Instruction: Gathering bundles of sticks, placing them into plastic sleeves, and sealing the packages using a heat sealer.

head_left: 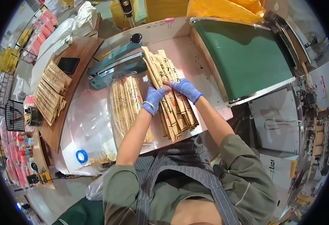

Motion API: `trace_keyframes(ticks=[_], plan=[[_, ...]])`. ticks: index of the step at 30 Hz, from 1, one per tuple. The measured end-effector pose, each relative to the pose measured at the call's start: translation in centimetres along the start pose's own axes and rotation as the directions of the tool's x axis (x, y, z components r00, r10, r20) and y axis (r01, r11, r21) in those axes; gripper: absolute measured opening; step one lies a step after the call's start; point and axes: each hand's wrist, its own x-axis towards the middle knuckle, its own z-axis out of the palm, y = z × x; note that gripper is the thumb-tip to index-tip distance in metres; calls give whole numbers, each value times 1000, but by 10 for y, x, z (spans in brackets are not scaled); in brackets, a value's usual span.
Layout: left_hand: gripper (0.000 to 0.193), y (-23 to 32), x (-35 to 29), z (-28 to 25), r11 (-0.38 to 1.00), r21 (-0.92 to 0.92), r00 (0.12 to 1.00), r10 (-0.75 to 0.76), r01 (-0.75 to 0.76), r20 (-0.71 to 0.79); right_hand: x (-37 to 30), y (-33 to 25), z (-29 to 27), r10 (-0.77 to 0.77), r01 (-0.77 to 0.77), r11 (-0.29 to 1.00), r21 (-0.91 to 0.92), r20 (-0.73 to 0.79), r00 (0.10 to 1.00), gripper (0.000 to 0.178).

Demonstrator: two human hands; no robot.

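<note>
We see a pale desk carrying a fanned stack of brown paper sleeves under each grip, a clear bag of more sleeves just left, a teal heat sealer beyond, blue tape roll nearer
</note>
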Motion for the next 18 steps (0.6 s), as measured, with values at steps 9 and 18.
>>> trace_keyframes(ticks=[9,18], plan=[[59,12,-54,-26,999,22,987,33,-37,155,-68,8,22,-456,162,593,789,164,875,41],[65,85,-63,-54,465,275,496,461,-841,736,-100,-62,-12,-948,902,214,375,-144,285,116]])
